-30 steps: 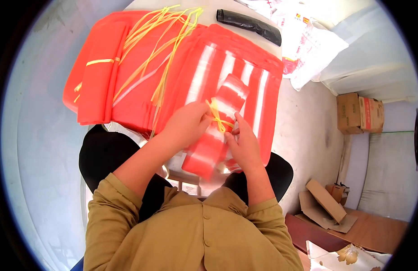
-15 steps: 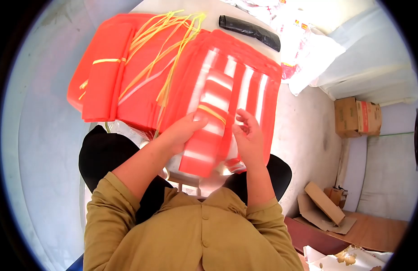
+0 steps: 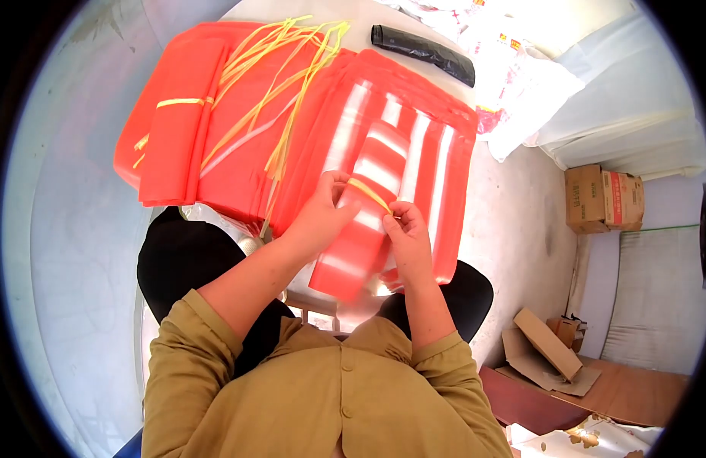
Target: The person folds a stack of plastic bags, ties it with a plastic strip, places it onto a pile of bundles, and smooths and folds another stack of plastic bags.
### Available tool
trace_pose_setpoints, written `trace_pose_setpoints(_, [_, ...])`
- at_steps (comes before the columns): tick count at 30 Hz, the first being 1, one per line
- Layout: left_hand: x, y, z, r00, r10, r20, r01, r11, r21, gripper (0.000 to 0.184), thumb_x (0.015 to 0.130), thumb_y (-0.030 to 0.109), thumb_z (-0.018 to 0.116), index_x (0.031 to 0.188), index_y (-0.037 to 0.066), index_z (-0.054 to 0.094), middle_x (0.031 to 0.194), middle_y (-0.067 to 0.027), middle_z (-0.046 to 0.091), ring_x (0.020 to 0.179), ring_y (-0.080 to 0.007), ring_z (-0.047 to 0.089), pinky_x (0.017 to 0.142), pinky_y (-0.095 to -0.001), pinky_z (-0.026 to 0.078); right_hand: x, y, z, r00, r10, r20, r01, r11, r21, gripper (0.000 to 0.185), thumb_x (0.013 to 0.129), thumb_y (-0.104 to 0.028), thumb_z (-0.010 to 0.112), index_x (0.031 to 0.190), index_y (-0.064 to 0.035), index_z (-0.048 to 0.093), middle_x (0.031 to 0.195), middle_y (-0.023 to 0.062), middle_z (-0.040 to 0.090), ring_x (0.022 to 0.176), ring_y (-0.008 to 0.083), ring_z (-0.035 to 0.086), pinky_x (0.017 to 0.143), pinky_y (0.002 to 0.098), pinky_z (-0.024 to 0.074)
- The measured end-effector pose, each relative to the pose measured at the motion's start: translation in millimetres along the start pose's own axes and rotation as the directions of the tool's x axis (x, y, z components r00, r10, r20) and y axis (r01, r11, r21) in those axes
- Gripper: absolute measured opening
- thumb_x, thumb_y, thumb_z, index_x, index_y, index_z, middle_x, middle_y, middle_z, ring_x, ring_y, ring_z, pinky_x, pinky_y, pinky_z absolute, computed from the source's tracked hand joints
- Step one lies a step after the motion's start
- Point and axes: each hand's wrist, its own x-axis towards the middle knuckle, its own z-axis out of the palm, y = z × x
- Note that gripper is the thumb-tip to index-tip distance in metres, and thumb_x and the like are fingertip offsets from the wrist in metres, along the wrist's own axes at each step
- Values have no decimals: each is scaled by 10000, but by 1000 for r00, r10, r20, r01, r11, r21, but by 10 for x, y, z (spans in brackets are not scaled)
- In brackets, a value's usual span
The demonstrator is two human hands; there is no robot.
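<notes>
Covering much of the pale table (image 3: 360,40), a plain red stack (image 3: 234,189) and a red-and-white striped stack (image 3: 443,164) look like thin, slick plastic that would slide and crease easily. On the striped stack lies the folded bundle (image 3: 366,221), slanted, its lower end toward the person's lap. It should be light and floppy, hard to break but apt to slip or fan open, so the middle, beside the tie, looks the best place to hold; the loose ends would probably bend.

The left hand (image 3: 320,220) curves at the bundle's left edge, loosely bent, with the thumb over the top and the fingers near the tie. What lies under the bundle is hidden, so I cannot tell whether this hand clamps it or only steadies it. The right hand (image 3: 411,238) is nearly closed at the opposite edge, thumb and forefinger seeming to pinch the narrow yellow band (image 3: 370,194) that crosses the bundle.
</notes>
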Motion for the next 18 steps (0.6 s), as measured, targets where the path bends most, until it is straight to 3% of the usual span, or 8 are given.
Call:
trace_pose_setpoints(3, [71,-61,-10,1000,-26,3,25,993,116,399,1020,75,653,1357,58,439,1296,-123,591,1180,-184,592,973,-337,538,1,7,-51,1000,19,-10,-19,1000,9,218,1032,-77,657,1247,-48,629,1092,-14,617,975,79,570,893,231,481])
trace_pose_setpoints(11, [30,55,93,994,-109,29,106,990,95,422,1010,51,660,1356,79,421,1242,-129,621,1075,-176,643,871,-325,575,-3,-186,-31,994,108,-16,-106,992,72,293,1048,-67,613,1339,-63,574,1093,16,640,991,91,594,897,247,492])
trace_pose_setpoints(18, [54,5,89,989,-125,78,121,991,52,460,1005,27,654,1381,75,394,1267,-157,627,1069,-182,664,851,-329,587,222,-11,-177,996,26,-81,-25,1000,12,355,1060,-109,619,1402,-63,533,1091,38,663,1004,120,627,929,280,507])
